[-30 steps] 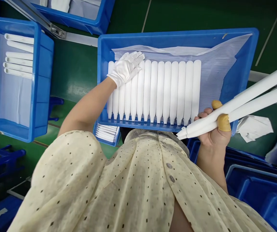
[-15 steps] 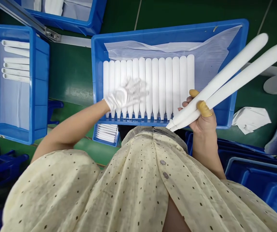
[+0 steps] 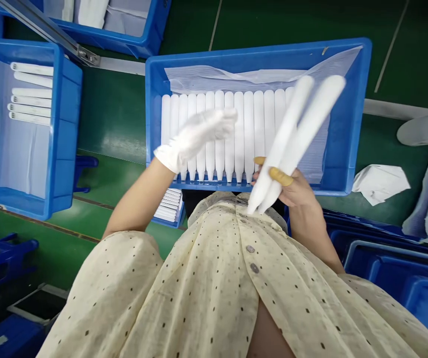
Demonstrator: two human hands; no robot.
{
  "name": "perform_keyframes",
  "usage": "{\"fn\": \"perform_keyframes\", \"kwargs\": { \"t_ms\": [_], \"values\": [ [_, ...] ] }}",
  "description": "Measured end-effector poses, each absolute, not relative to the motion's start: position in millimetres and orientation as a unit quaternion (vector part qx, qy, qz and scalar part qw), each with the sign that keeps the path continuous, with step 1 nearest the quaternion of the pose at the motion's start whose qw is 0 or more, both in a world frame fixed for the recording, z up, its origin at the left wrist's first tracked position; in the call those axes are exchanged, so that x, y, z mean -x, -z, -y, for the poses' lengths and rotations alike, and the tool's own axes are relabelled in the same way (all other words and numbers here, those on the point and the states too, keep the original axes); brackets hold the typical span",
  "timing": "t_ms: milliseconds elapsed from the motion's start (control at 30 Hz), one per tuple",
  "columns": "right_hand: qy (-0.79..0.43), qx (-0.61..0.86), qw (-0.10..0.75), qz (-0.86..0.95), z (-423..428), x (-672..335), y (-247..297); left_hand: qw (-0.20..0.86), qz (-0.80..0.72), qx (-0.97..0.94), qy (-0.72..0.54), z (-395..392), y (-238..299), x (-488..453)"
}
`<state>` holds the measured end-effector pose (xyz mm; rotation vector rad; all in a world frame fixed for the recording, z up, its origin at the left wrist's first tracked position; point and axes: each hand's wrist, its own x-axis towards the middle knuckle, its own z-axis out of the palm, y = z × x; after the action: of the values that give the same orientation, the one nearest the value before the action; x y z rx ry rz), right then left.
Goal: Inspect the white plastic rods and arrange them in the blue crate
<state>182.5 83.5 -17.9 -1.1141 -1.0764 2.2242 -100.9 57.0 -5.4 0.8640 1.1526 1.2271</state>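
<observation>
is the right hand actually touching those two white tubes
Touching. The head view shows the right hand closed around the two white tubes near their narrow ends, a yellow-capped finger across them.

There are two held tubes (image 3: 303, 119), about fourteen rowed tubes (image 3: 243, 134) and six side tubes (image 3: 31, 101).

right hand (image 3: 292, 186), yellow fingertip covers: grips two white tubes (image 3: 296, 129), tilted over blue bin (image 3: 351, 144). left hand (image 3: 195, 136), white glove: spread above tube row (image 3: 232, 134) in bin. second blue bin (image 3: 64, 139) at left.
</observation>
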Motion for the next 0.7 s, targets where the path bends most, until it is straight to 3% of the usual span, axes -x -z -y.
{"fn": "perform_keyframes", "kwargs": {
  "t_ms": [133, 200, 333, 567, 700],
  "values": [
    [-0.856, 0.309, 0.075, 0.407, -87, -153, 10, 0.659, -0.395, -0.440, -0.466, -57, 0, 43],
    [-0.877, 0.269, 0.051, 0.395, -90, -144, 10, 0.650, -0.401, -0.447, -0.466, -62, -7, 36],
    [-0.904, 0.226, 0.085, 0.352, -90, -141, 14, 0.622, -0.401, -0.428, -0.519, -72, -24, 46],
    [-0.893, 0.234, 0.140, 0.357, -91, -139, 3, 0.701, -0.374, -0.241, -0.557, -99, -37, 56],
    [-0.895, 0.215, 0.157, 0.357, -99, -129, -9, 0.692, -0.391, -0.255, -0.551, -117, -34, 62]
  ]
}}
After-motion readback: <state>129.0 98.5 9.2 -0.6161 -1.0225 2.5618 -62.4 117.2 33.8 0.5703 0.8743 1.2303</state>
